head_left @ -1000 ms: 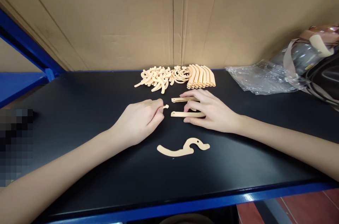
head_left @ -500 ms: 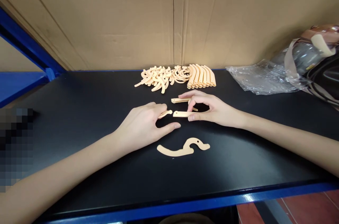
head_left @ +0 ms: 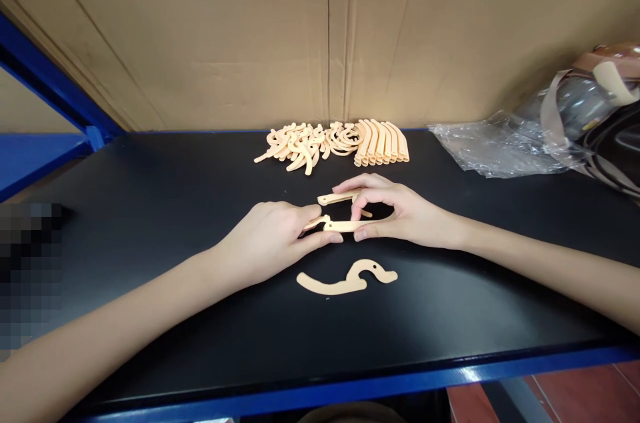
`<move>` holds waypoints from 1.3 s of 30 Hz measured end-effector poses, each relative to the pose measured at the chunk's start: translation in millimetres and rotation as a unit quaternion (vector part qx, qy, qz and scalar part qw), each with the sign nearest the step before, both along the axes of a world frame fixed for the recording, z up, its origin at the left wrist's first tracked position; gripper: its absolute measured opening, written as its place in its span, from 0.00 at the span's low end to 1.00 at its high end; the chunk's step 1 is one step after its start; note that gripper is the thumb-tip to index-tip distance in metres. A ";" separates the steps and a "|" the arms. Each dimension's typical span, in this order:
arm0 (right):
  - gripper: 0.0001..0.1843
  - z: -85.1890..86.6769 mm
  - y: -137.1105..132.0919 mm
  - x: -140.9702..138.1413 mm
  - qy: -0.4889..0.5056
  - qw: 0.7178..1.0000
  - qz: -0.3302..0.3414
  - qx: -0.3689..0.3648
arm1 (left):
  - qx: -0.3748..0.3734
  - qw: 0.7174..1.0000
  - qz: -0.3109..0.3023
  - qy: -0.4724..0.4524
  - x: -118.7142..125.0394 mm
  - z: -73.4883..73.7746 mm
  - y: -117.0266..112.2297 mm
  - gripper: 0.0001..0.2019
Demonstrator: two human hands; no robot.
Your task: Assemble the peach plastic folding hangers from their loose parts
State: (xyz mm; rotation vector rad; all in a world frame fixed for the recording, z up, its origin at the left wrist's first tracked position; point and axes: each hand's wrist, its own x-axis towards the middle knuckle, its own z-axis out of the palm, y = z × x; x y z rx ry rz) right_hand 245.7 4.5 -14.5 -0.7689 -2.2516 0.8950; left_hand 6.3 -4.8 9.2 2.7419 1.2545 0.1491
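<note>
My left hand (head_left: 273, 236) is closed on a small beige curved piece (head_left: 315, 222), most of it hidden under the fingers. Its knobbed tip meets the end of a slim beige handle piece (head_left: 343, 226) with a hole near that end. My right hand (head_left: 400, 213) pinches this handle piece between thumb and fingers, and my left thumb lies against its near side. Under the outer fingers of my right hand is a second slim handle piece (head_left: 330, 198), also with a hole. Nearer to me, a flat beige S-curved piece (head_left: 333, 287) with a small hole lies on the black tabletop (head_left: 225, 343).
At the back lie a jumbled pile of curved beige pieces (head_left: 295, 143) and a neat stack of handle pieces (head_left: 383, 143). Clear plastic wrap (head_left: 485, 146) and a dark bag (head_left: 613, 133) occupy the right. Cardboard (head_left: 250, 29) stands behind; a blue rail (head_left: 350, 389) edges the front.
The curved piece's tip and the near handle piece have come together, closing the small gap between them. Both hands shifted slightly nearer to me, and my left thumb now touches the handle piece.
</note>
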 end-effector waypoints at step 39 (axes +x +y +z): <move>0.08 4.1 -3.4 -2.2 -0.018 0.999 0.021 -0.019 | 0.155 0.972 -0.115 0.134 -0.4 -5.5 -2.9 0.17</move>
